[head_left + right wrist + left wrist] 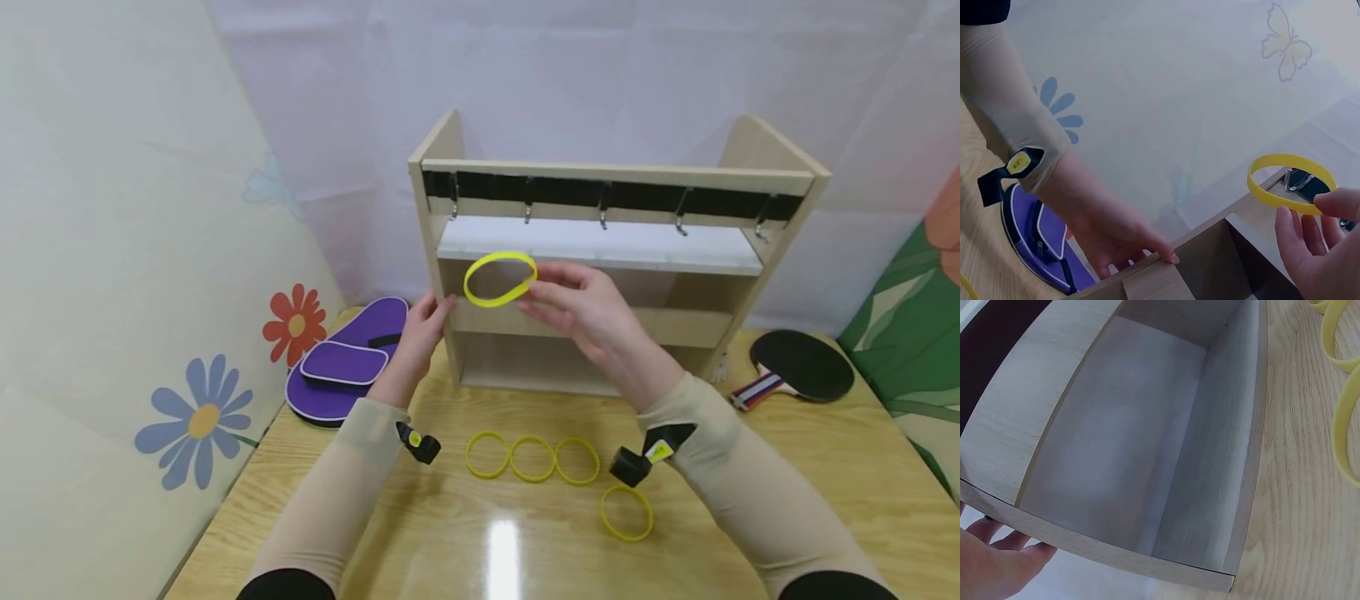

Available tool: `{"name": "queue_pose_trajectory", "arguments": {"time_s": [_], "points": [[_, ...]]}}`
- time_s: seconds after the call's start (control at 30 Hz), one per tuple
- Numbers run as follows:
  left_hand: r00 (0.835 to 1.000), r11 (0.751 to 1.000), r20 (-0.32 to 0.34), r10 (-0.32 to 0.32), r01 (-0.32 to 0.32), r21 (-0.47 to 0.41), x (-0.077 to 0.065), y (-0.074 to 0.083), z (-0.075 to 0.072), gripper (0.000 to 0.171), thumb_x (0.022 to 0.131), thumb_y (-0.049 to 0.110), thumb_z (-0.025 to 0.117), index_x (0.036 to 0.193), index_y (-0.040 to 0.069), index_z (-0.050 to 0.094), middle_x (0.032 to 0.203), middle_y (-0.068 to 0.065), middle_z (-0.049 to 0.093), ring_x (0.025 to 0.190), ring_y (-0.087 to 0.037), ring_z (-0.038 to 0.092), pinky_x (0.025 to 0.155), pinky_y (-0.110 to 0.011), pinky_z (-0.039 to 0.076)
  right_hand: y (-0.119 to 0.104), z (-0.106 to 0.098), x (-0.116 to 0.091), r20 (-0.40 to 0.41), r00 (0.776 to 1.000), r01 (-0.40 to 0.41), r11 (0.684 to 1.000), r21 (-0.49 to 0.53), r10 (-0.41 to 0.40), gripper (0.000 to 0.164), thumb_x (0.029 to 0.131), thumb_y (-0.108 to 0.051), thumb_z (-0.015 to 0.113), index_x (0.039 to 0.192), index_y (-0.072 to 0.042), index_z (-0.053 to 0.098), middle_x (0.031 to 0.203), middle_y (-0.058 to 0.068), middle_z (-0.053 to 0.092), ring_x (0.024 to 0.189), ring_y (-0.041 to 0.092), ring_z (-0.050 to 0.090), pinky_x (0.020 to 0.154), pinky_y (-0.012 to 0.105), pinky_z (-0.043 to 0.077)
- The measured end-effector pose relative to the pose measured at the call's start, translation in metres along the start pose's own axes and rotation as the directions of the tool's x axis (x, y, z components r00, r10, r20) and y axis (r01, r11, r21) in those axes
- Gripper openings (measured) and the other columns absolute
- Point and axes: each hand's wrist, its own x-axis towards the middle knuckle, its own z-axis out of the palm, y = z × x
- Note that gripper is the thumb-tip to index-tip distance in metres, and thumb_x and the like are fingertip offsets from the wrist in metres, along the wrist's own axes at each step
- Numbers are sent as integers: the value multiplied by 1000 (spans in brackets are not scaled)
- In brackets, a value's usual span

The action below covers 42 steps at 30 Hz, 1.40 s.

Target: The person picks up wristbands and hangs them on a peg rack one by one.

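Note:
My right hand (pixel 581 308) pinches a yellow wristband (pixel 480 302) between thumb and fingertips, raised in front of the left part of a small wooden shelf (pixel 592 325). In the right wrist view the band (pixel 1260 194) is a tilted open loop. My left hand (pixel 423 337) holds the shelf's left side panel, thumb over the front edge and fingers against its outer face. A row of metal hooks, the leftmost hook (pixel 453 200) among them, hangs from a black strip (pixel 570 191) above the band. The hooks carry nothing.
On the wooden table (pixel 420 533) lie three yellow bands in a row, the middle band (pixel 533 481) among them, and another band (pixel 626 540) nearer me. A purple paddle case (pixel 337 400) leans at the left. A black table tennis paddle (pixel 806 367) lies at the right.

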Motion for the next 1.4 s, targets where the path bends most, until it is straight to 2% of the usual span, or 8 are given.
{"name": "queue_pose_trajectory", "arguments": {"time_s": [0.07, 0.13, 0.3, 0.47, 0.7, 1.03, 1.27, 1.4], "points": [[1000, 1000, -2, 1, -1, -1, 0, -1, 1, 46, 102, 22, 48, 146, 9, 47, 134, -19, 56, 98, -7, 58, 91, -28, 47, -2, 3, 1, -10, 1000, -5, 1000, 10, 5, 42, 96, 3, 56, 138, 9, 48, 120, 14, 60, 96, 16, 69, 88, 31, 56], [1000, 1000, -7, 1, -1, -1, 0, -2, 1, 45, 102, 22, 48, 145, 8, 48, 133, -19, 56, 97, -6, 58, 90, -27, 47, -2, 7, 4, -12, 1000, -10, 999, 31, 10, 44, 97, 4, 55, 139, 8, 47, 127, 18, 57, 97, 16, 69, 89, 30, 55], [1000, 1000, -9, 0, 0, -1, -1, -2, 1, 46, 102, 23, 48, 146, 10, 47, 135, -19, 56, 101, -9, 57, 92, -29, 46, -4, 20, 11, -28, 1000, -6, 994, 106, 9, 45, 96, 6, 54, 140, 7, 47, 134, 23, 54, 99, 18, 68, 91, 28, 54], [1000, 1000, -16, 5, -5, 12, -1, -3, 2, 46, 103, 25, 48, 147, 11, 47, 135, -18, 56, 101, -10, 57, 92, -30, 47, -4, 34, 21, -69, 998, 21, 983, 180, -8, 44, 95, 8, 55, 138, 8, 47, 112, 13, 61, 96, 19, 67, 89, 28, 56], [1000, 1000, -14, 14, -14, 13, -1, -3, 3, 46, 103, 25, 48, 147, 14, 46, 134, -17, 57, 98, -8, 58, 90, -27, 48, -1, 45, 33, -114, 993, 36, 962, 271, -5, 44, 94, 11, 55, 137, 10, 47, 105, 13, 62, 86, 18, 69, 79, 26, 58], [1000, 1000, -7, -3, 3, 25, -2, 0, 1, 47, 103, 27, 48, 149, 14, 45, 138, -18, 55, 109, -17, 55, 100, -37, 45, 5, 44, 42, -164, 986, 53, 969, 242, -13, 41, 92, 11, 57, 133, 11, 50, 100, 11, 62, 80, 17, 69, 75, 24, 58], [1000, 1000, -10, -6, 6, 13, -1, -2, 1, 49, 103, 26, 48, 150, 16, 43, 141, -18, 53, 115, -23, 53, 104, -42, 42, 11, 44, 43, -171, 985, 32, 977, 209, 5, 26, 92, 11, 58, 117, 5, 58, 104, 12, 63, 81, 17, 69, 77, 26, 59], [1000, 1000, -7, -2, 2, 9, -1, -2, 1, 49, 103, 26, 48, 150, 16, 43, 142, -18, 53, 117, -24, 53, 104, -42, 42, 13, 45, 44, -167, 986, 11, 981, 194, 22, 29, 92, 10, 58, 121, 5, 57, 103, 12, 64, 81, 17, 70, 77, 26, 59]]}}
